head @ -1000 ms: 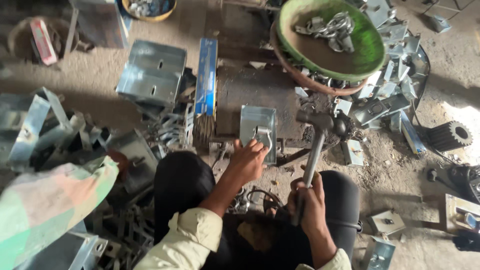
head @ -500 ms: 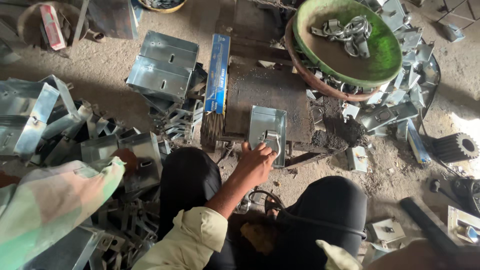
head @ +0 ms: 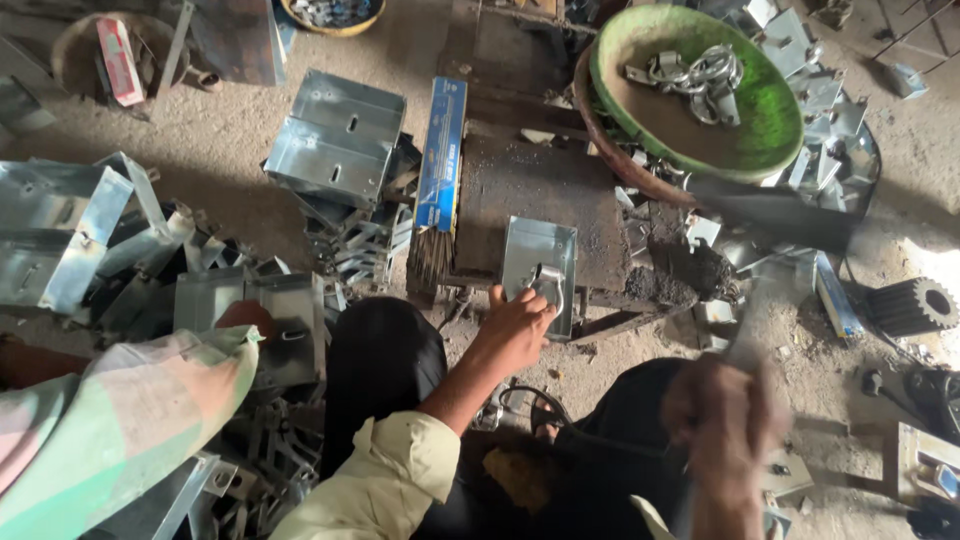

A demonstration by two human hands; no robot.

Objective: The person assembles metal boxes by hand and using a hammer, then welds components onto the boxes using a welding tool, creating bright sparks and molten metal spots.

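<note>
Since half a second earlier, the right hand (head: 725,425) had swung back into view, blurred, fist closed round a hammer (head: 735,310) whose dark head streaked above it.

At far left a co-worker's pale striped sleeve (head: 110,420) lay over a heap of bent galvanised brackets (head: 90,240), dull grey and sharp-edged. Next came folded sheet-metal boxes (head: 335,135) and a blue-backed brush (head: 437,190) with stiff bristles. The left hand (head: 515,330) pressed its fingers on the lower edge of a small rectangular metal plate (head: 540,270), pinching a curved clip on it; the plate lay flat on the dark, gritty block surface (head: 530,180) before the person's knees. Further right, a green-lined round bowl (head: 770,120) held shiny metal rings (head: 700,75), and a black toothed gear (head: 915,305) lay on the dusty floor.
</note>
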